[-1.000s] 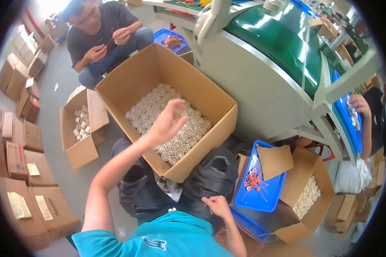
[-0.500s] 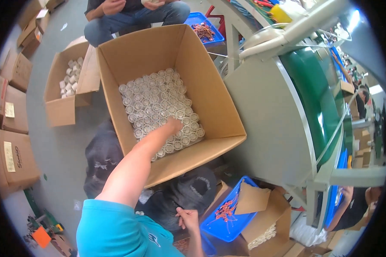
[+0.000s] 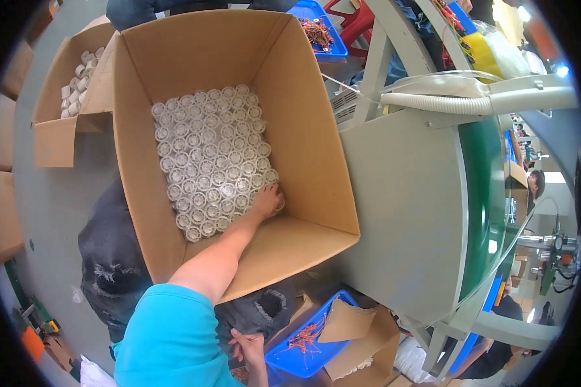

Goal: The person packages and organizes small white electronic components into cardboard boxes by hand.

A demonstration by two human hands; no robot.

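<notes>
A large open cardboard box (image 3: 316, 145) stands in front of me, with rows of clear round plastic cups (image 3: 206, 155) covering its bottom. My left hand (image 3: 266, 201) reaches down into it, fingers curled around a clear cup at the near right corner of the rows. The palm side of that hand is hidden. Outside the box, my right hand (image 3: 250, 347) is beside my dark, ripped trouser knee (image 3: 268, 309). Its fingers are loosely bent and apart, with nothing visible in them. Next to it lies a blue tray (image 3: 284, 358) holding red wired parts (image 3: 306, 338).
A smaller carton (image 3: 53, 138) with white rolls stands at left. Right of the big box is a grey machine panel (image 3: 406, 213) with a green belt (image 3: 481, 219). Another blue tray (image 3: 342, 45) lies beyond, near a seated person's knees (image 3: 132, 11). A cardboard flap (image 3: 345, 320) overlaps the near tray.
My left hand has moved from the middle of the cups to their near right corner. The view has shifted, bringing the box closer. My right hand stays low near my knee.
</notes>
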